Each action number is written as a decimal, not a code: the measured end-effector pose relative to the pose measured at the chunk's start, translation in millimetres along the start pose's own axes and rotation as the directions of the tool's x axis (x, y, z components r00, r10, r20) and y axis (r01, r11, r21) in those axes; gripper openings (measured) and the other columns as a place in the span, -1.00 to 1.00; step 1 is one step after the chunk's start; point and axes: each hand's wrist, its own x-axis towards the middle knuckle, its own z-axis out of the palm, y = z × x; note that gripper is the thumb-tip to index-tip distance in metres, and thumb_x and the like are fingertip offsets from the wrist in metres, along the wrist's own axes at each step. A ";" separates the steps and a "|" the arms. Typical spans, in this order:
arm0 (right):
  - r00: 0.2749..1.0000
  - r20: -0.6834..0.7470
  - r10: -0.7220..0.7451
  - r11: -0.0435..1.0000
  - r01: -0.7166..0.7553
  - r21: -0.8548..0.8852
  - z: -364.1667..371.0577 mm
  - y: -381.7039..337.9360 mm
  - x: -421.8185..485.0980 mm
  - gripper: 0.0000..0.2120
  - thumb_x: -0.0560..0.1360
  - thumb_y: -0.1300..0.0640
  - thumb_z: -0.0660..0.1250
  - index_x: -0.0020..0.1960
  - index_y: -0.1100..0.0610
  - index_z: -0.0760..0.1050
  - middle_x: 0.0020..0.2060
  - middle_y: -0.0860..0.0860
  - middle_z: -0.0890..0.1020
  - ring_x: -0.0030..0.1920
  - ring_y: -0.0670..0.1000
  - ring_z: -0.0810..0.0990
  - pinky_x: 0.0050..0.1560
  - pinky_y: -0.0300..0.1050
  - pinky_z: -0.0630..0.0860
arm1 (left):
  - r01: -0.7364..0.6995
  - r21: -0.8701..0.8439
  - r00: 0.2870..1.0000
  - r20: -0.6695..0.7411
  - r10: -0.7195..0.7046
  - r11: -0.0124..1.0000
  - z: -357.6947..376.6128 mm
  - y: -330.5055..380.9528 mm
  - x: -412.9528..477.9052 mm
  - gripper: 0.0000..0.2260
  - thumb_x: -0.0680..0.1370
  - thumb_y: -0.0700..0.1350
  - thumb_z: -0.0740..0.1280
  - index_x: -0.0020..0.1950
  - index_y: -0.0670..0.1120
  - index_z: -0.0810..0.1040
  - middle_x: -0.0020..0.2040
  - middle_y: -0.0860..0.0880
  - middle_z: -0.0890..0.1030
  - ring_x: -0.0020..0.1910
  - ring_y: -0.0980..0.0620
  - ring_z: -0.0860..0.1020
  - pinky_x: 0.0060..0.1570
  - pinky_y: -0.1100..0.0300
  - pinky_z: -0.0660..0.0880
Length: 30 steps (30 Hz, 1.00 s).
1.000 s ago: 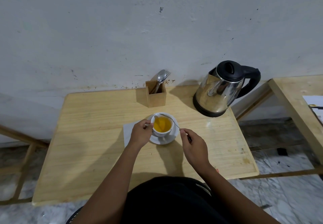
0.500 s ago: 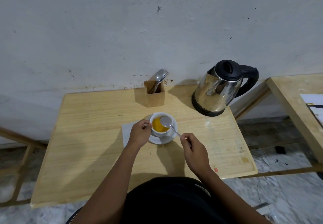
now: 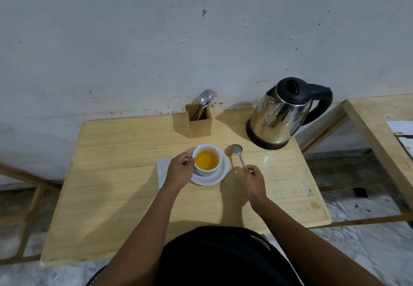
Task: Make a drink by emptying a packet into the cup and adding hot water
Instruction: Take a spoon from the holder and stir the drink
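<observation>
So the spoon (image 3: 239,156) is out of the cup (image 3: 210,171) now. Half a second back its bowl was right over the drink, and it has swung off to the right, while the cup and the hand on it haven't budged. Only the head camera to go on here. The right hand (image 3: 253,179) pinches the end of the spoon handle between curled fingers, with the bowl pointing away toward the kettle (image 3: 280,116). It's low over the table (image 3: 116,174), just beside the saucer (image 3: 215,179), and I can't tell if it's actually touching the wood yet. The left hand (image 3: 180,170) is curled against the left side of the cup, gripping it at what I guess is the handle, though the fingers cover that bit. The cup sits upright on its saucer near the middle of the table, with yellow-orange drink (image 3: 206,160) in it, and a napkin (image 3: 162,169) pokes out from under the left hand. Can't spot the packet anywhere. A wooden box (image 3: 199,123) with spare cutlery stands behind the cup. To me the mixing looks done, so this is just parking the spoon. I'd lay it down flat and gently, clear of the saucer rim so it doesn't clink or tip anything. Keep that left hand steadying the cup until the spoon is let go, and watch for drips on the wood.
</observation>
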 end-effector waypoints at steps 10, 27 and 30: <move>0.998 0.062 -0.019 0.908 0.043 -0.416 5.8 3.9 28.0 -0.79 0.58 0.06 0.19 0.09 0.11 0.54 -0.08 -0.04 0.56 -0.06 0.03 0.52 -0.05 -0.10 0.41 | 0.000 0.009 1.000 0.010 0.000 1.000 -0.8 -0.4 1.3 -0.93 0.57 -0.10 0.28 0.00 -0.02 0.55 -0.19 0.02 0.57 -0.24 -0.05 0.54 -0.04 -0.09 0.57; 0.989 0.051 -0.137 0.744 0.137 -0.654 2.5 4.7 28.5 -0.77 0.54 -0.03 0.22 0.15 0.02 0.46 -0.02 -0.06 0.61 0.00 0.07 0.61 -0.10 -0.10 0.43 | 0.000 0.023 1.000 0.006 0.000 1.000 -1.3 -0.6 0.4 -0.91 0.57 -0.09 0.28 0.00 -0.03 0.56 -0.17 0.04 0.57 -0.18 -0.07 0.57 -0.05 -0.10 0.57; 0.976 0.114 -0.184 0.706 0.212 -0.676 0.7 6.4 28.1 -0.76 0.54 -0.04 0.22 0.17 -0.01 0.45 0.01 -0.07 0.61 -0.03 0.05 0.62 -0.11 -0.10 0.44 | 0.002 0.021 1.000 0.004 -0.002 1.000 -1.1 0.1 -0.3 -0.91 0.57 -0.09 0.28 0.00 -0.04 0.56 -0.18 0.06 0.56 -0.19 -0.07 0.57 -0.06 -0.08 0.56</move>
